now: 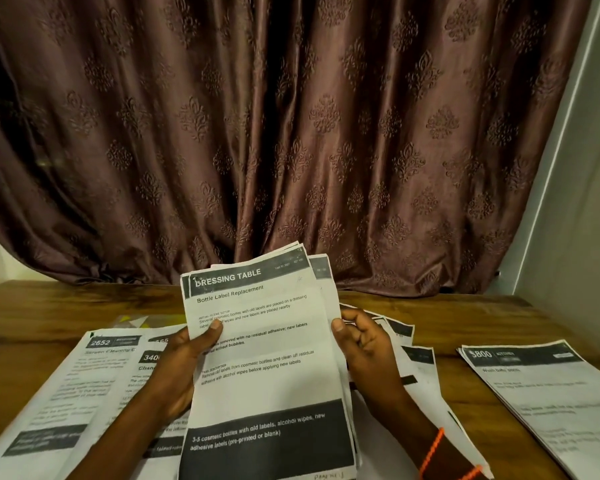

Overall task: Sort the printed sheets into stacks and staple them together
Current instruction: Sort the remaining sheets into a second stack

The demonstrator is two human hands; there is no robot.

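I hold a bundle of printed sheets [267,368] upright above the wooden table [32,306]; the top page is headed "DRESSING TABLE". My left hand [184,362] grips the bundle's left edge, thumb pressed on the front page. My right hand [364,344] holds the right edge, thumb at the front and curled fingers behind. Loose printed sheets [66,386] lie overlapping on the table to the left. More sheets [416,368] are fanned out behind my right hand. A separate stack [548,393] headed "KITCHEN" lies at the right.
A brown patterned curtain [291,133] hangs right behind the table's far edge. A pale wall [575,202] stands at the right. A small clear packet with yellow in it [136,320] lies on the table beyond the left sheets. An orange bracelet [433,448] circles my right wrist.
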